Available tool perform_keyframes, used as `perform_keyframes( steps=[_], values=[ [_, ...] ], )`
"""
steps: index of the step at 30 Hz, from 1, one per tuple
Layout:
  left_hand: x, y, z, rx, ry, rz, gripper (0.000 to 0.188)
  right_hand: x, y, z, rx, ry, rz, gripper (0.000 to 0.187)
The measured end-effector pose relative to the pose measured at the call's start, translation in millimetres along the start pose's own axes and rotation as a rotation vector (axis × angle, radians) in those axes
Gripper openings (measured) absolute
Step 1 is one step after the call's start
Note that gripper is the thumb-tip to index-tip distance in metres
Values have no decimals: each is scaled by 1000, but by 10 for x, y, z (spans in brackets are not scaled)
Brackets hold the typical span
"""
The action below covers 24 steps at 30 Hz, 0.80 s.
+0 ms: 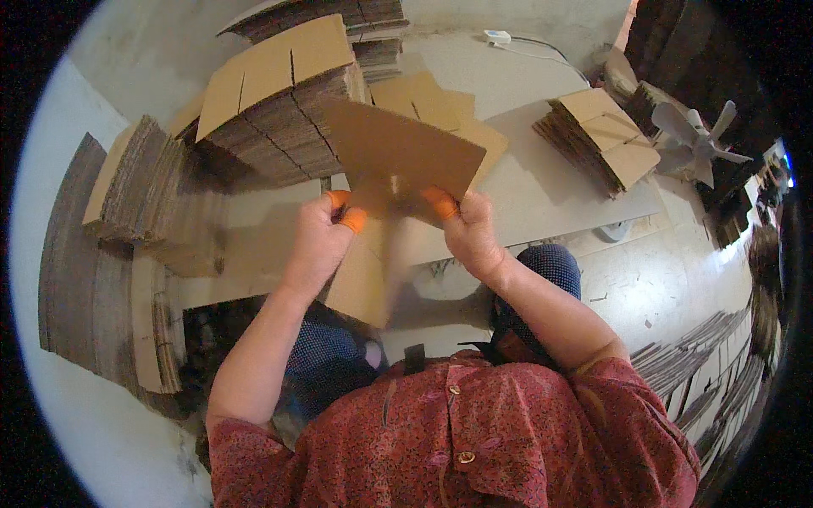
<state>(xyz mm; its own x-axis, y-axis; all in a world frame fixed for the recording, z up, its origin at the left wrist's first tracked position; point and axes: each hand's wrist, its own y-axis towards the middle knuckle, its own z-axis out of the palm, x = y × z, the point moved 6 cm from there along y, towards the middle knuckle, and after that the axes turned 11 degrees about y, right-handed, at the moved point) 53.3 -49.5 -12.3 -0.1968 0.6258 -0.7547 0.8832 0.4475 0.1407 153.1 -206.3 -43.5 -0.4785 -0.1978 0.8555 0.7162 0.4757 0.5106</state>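
A brown cardboard sheet [406,152] is raised in front of me, tilted, over the edge of the low table. My left hand [320,237] is closed on its left side, with orange covers on the fingertips. On the opposite side my right hand [472,233] grips the sheet, an orange cover on its thumb. Below the hands hangs a lighter cardboard flap [360,284], its right edge smeared by motion. Whether the flap is joined to the sheet I cannot tell. Behind the sheet, flat cardboard pieces [419,97] overlap on the table, partly hidden.
A tall stack of slotted cardboard [275,63] stands beyond my left hand. More cardboard stacks [135,182] line the left side. At the right of the pale table [542,190] lies a smaller cardboard stack [601,140], beside a fan [699,140]. A corded white device [497,37] sits at the back.
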Motion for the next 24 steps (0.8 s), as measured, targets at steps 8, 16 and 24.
perform_keyframes(
  steps=[8, 16, 24],
  values=[
    [-175, -123, 18, -68, 328, 111, 14, 170, 17, -35, 20, 79, 53, 21],
    [-80, -73, 87, -52, -81, 10, 17, -531, -342, -21, 202, -202, 91, 15],
    [80, -92, -34, -112, 169, 41, 18, -486, 516, -744, -59, 128, 194, 54]
  ],
)
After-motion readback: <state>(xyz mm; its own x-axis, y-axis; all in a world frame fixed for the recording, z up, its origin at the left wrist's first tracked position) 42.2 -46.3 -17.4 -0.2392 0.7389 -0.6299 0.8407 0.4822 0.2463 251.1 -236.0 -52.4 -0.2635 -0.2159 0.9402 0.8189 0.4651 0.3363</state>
